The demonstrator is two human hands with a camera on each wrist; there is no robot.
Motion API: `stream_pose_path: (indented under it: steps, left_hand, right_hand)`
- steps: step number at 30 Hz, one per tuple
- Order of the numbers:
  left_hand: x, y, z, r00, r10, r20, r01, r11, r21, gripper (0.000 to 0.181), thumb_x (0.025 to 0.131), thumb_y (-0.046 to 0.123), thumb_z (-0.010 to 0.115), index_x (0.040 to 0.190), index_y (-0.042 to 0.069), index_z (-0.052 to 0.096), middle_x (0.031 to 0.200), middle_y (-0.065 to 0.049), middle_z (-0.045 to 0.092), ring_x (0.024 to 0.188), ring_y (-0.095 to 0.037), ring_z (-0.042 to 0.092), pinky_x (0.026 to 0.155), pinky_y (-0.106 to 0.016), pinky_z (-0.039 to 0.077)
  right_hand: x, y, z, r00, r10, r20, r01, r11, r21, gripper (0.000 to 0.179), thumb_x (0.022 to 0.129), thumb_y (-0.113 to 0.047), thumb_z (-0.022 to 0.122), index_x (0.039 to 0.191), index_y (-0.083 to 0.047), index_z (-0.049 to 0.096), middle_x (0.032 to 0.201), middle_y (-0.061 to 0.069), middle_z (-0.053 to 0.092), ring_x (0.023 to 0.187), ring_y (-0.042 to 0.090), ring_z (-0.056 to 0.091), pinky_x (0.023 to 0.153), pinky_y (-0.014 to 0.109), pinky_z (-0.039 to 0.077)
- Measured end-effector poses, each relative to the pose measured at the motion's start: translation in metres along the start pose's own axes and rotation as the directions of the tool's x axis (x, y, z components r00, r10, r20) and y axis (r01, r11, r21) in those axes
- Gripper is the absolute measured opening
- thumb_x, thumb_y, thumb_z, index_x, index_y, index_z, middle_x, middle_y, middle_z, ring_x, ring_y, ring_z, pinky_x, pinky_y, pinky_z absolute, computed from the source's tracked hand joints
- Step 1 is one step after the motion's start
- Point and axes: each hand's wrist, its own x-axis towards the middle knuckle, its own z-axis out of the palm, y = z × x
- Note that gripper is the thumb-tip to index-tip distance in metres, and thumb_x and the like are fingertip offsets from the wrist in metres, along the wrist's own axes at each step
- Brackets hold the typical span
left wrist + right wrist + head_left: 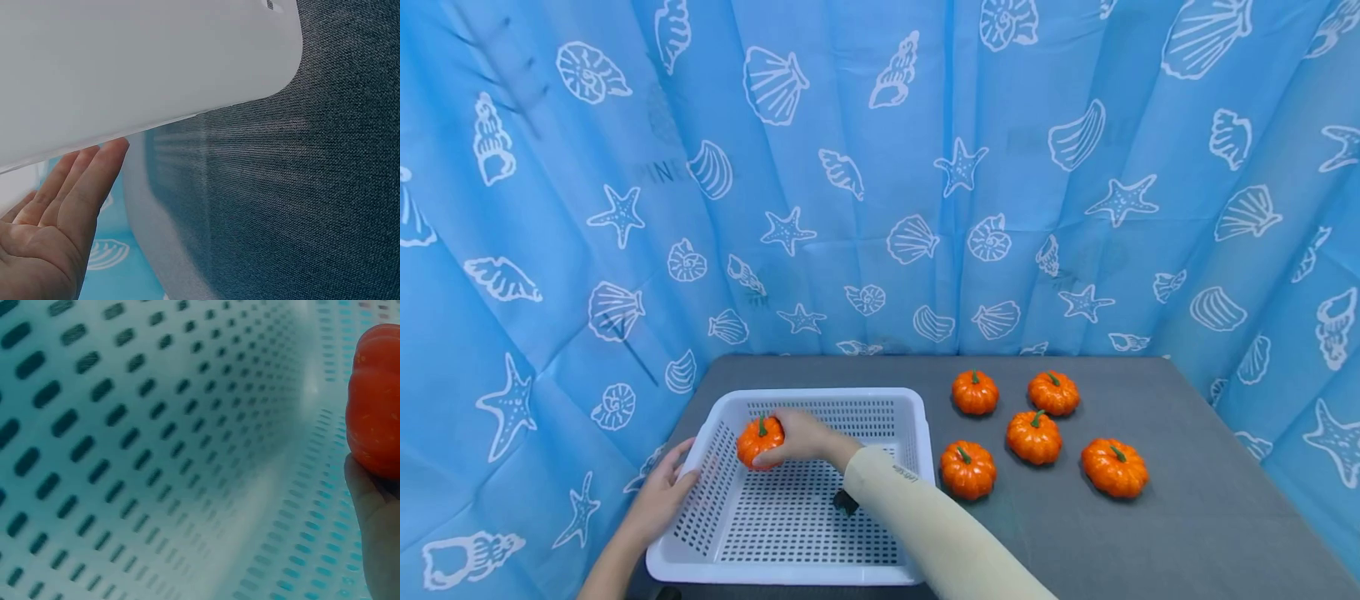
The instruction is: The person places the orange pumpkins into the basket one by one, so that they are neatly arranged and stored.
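In the head view a white perforated plastic basket [786,575] stands on the dark table. Inside it, near its far left corner, my right hand [805,437] grips a small orange pumpkin [760,444] with a green stem. The right wrist view shows the thumb against the side of this pumpkin [378,406], above the slotted basket floor. My left hand [662,492] is at the basket's left rim. From the left wrist, its straight fingers [90,181] touch the smooth outer wall of the basket [150,56].
Right of the basket, several more orange pumpkins [1033,437] lie on the grey cloth-covered table [1210,517]. Blue curtains [880,192] with white shell and starfish prints hang behind and at both sides. A small black object [846,502] shows beside my right wrist.
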Motion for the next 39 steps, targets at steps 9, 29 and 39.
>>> stream_pose_path:
  steps: [9,29,39]
  left_hand:
    - [-0.001,0.001,0.0,1.0,-0.002,-0.008,0.003,1.0,0.02,0.061,0.101,0.019,0.039,0.153,0.012,0.007,0.139,-0.033,0.041,0.096,-0.037,0.067,0.067,-0.043,0.059]
    - [-0.001,-0.001,0.001,1.0,0.02,-0.02,-0.02,1.0,0.0,0.059,0.102,0.023,0.04,0.153,0.018,0.01,0.136,-0.031,0.046,0.092,-0.036,0.069,0.064,-0.043,0.059]
    - [-0.002,-0.001,0.001,1.0,0.004,-0.015,-0.004,1.0,-0.004,0.061,0.102,0.024,0.041,0.153,0.018,0.008,0.14,-0.031,0.042,0.095,-0.036,0.068,0.065,-0.044,0.059]
  right_hand:
    - [0.006,0.008,0.015,1.0,0.004,0.013,-0.004,1.0,-0.013,0.069,0.071,-0.046,0.08,0.128,-0.019,0.05,0.11,-0.01,0.059,0.089,0.004,0.053,0.087,0.024,0.05]
    - [0.012,0.018,0.035,0.997,0.061,0.041,-0.058,0.996,-0.072,0.077,0.07,-0.052,0.078,0.133,-0.02,0.047,0.118,-0.01,0.057,0.097,0.005,0.054,0.093,0.027,0.049]
    - [0.016,0.016,0.041,0.999,0.048,0.016,-0.046,0.992,-0.116,0.077,0.069,-0.054,0.078,0.13,-0.019,0.047,0.114,-0.009,0.056,0.094,0.005,0.053,0.092,0.026,0.049]
